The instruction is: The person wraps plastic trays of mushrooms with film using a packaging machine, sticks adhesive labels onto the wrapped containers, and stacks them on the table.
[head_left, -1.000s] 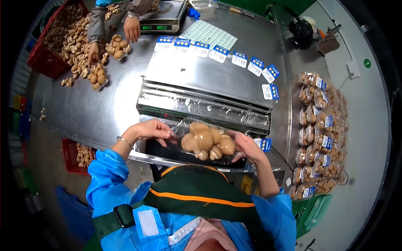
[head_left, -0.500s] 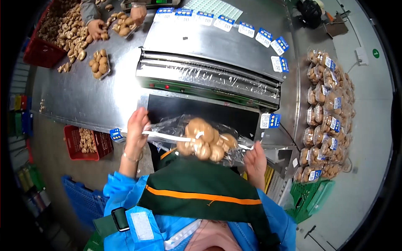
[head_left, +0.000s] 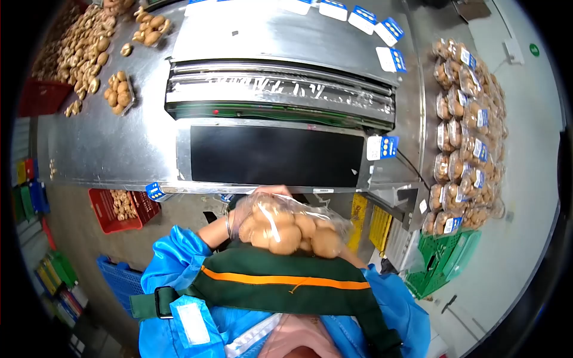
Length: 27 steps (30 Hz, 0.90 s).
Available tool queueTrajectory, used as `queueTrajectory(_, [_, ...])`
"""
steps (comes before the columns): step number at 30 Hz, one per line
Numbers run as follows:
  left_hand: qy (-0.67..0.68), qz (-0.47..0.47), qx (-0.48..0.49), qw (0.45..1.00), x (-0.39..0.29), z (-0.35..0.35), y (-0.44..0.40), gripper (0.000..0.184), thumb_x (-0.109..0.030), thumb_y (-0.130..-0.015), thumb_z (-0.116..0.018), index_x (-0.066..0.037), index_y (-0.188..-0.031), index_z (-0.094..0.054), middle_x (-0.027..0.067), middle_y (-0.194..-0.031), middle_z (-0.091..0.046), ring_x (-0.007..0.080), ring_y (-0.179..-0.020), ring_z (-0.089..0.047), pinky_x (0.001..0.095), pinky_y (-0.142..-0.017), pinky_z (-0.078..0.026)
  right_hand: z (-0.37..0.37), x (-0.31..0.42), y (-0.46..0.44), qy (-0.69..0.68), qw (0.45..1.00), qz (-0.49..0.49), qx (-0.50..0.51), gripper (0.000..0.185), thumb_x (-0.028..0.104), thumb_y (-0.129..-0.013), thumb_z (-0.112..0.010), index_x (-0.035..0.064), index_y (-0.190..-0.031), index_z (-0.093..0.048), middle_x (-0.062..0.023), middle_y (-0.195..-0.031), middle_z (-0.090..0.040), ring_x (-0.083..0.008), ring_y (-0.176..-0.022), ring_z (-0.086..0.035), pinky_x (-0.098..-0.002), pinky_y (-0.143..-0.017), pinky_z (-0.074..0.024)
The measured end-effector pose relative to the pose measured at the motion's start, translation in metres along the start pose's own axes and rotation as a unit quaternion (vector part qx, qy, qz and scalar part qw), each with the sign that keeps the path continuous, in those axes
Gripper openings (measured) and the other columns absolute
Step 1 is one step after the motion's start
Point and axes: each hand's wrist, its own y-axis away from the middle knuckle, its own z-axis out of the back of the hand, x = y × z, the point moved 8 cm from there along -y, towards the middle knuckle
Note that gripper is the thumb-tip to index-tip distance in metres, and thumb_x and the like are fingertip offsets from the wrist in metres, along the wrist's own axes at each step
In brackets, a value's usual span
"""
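A pack of brown mushrooms point(head_left: 285, 230), wrapped in clear film, is held close against my dark green apron point(head_left: 256, 265), off the front edge of the bench. My left hand point(head_left: 273, 190) is closed around its far side, partly covered by the pack; a bracelet shows at the wrist. Of my right arm only a bit of wrist shows at the pack's right end, and the fingers are hidden behind it. Ahead of the pack stands the film wrapping machine point(head_left: 280, 98), with a black plate point(head_left: 277, 155) in front of it.
Many wrapped mushroom packs point(head_left: 468, 143) are stacked at the right above a green crate point(head_left: 439, 256). Loose mushrooms point(head_left: 80, 51) and two filled trays lie at the upper left. Blue-and-white labels point(head_left: 382, 148) lie around the machine. A red crate point(head_left: 113, 218) stands below the bench.
My hands have drawn the pack off the black plate toward my body, and the stretched film ends are now folded around it. The co-worker's hands have mostly left the view.
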Motion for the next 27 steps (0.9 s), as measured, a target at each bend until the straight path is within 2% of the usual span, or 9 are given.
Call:
queueTrajectory(3, [0.265,0.141,0.096,0.949,-0.046,-0.041,-0.031,0.070,-0.055,-0.086,-0.041,0.001,-0.128,-0.036,0.0132,-0.116,-0.048,0.0233,-0.117,-0.043,0.0351,-0.099,-0.034,0.004,0.019,0.040,-0.105,0.990,-0.059,-0.066,0.028,0.018,-0.085,-0.052,0.0025,-0.108,-0.058,-0.0078,-0.103,-0.061,-0.0179,-0.093,-0.057,-0.0294,-0.083,-0.0437])
queueTrajectory(7, [0.166,0.234,0.369,0.884,-0.075,-0.069,-0.026,0.077,-0.048,-0.089,-0.043,0.004,-0.137,-0.015,0.0165,-0.140,-0.026,0.0218,-0.128,-0.027,0.0307,-0.106,-0.019,0.088,0.012,0.081,0.117,0.980,0.015,-0.157,0.030,0.019,-0.085,-0.054,0.0042,-0.110,-0.058,-0.0058,-0.106,-0.061,-0.0161,-0.093,-0.057,-0.0281,-0.083,-0.0444])
queueTrajectory(10, [0.286,0.280,0.252,0.881,-0.067,-0.055,-0.025,0.070,-0.027,-0.085,-0.052,0.006,-0.136,-0.017,0.0198,-0.137,-0.030,0.0234,-0.127,-0.030,0.0301,-0.107,-0.019,0.178,0.076,0.135,0.062,0.867,0.240,-0.432,0.035,0.018,-0.085,-0.056,0.0018,-0.115,-0.050,-0.0082,-0.090,-0.061,-0.0143,-0.077,-0.058,-0.0248,-0.070,-0.0467])
queueTrajectory(12, [0.284,0.205,0.116,0.929,-0.059,-0.025,-0.027,0.083,-0.047,-0.075,-0.051,0.001,-0.137,-0.019,0.0254,-0.131,-0.033,0.0361,-0.116,-0.040,0.0426,-0.097,-0.032,0.271,0.053,0.156,0.037,0.759,0.182,-0.624,0.036,0.022,-0.082,-0.063,0.0052,-0.111,-0.051,-0.0091,-0.097,-0.059,-0.0133,-0.083,-0.056,-0.0224,-0.070,-0.0450])
queueTrajectory(17, [0.280,-0.064,0.054,0.956,-0.128,-0.013,-0.064,0.100,-0.076,-0.066,-0.035,-0.012,-0.140,-0.014,0.0252,-0.132,-0.030,0.0474,-0.114,-0.038,0.0647,-0.089,-0.033,0.304,0.045,0.109,-0.168,0.832,0.265,-0.457,0.022,0.016,-0.077,-0.068,0.0090,-0.096,-0.060,-0.0007,-0.087,-0.062,-0.0158,-0.085,-0.056,-0.0304,-0.077,-0.0449])
queueTrajectory(19, [0.414,-0.080,-0.061,0.904,-0.141,-0.004,-0.064,0.100,-0.079,-0.066,-0.036,-0.014,-0.140,-0.018,0.0219,-0.134,-0.030,0.0473,-0.117,-0.034,0.0647,-0.090,-0.031,0.223,0.104,0.149,0.255,0.674,0.265,-0.640,0.017,0.008,-0.075,-0.067,0.0066,-0.091,-0.060,-0.0028,-0.085,-0.062,-0.0160,-0.080,-0.056,-0.0322,-0.081,-0.0444])
queueTrajectory(21, [0.410,-0.066,-0.107,0.903,-0.118,0.026,-0.055,0.089,-0.070,-0.074,-0.043,-0.011,-0.137,-0.024,0.0153,-0.137,-0.032,0.0337,-0.124,-0.034,0.0504,-0.103,-0.025,0.093,0.156,0.163,0.579,0.433,0.448,-0.526,0.019,0.002,-0.075,-0.061,0.0018,-0.094,-0.059,-0.0088,-0.089,-0.061,-0.0162,-0.084,-0.056,-0.0310,-0.082,-0.0422])
queueTrajectory(23, [0.409,-0.059,-0.105,0.905,-0.113,0.027,-0.054,0.084,-0.067,-0.078,-0.041,-0.007,-0.135,-0.028,0.0156,-0.136,-0.034,0.0310,-0.125,-0.034,0.0460,-0.105,-0.023,0.051,0.190,0.192,0.351,0.566,0.588,-0.459,0.016,-0.002,-0.074,-0.058,0.0013,-0.090,-0.057,-0.0087,-0.085,-0.059,-0.0173,-0.085,-0.056,-0.0300,-0.083,-0.0421])
queueTrajectory(27, [0.457,-0.067,-0.025,0.887,-0.112,0.011,-0.066,0.080,-0.063,-0.081,-0.041,-0.003,-0.132,-0.029,0.0182,-0.132,-0.037,0.0307,-0.124,-0.035,0.0458,-0.105,-0.023,-0.006,0.237,0.131,0.163,0.840,0.435,-0.280,0.012,-0.001,-0.076,-0.053,-0.0002,-0.088,-0.052,-0.0086,-0.084,-0.057,-0.0139,-0.077,-0.054,-0.0280,-0.078,-0.0436])
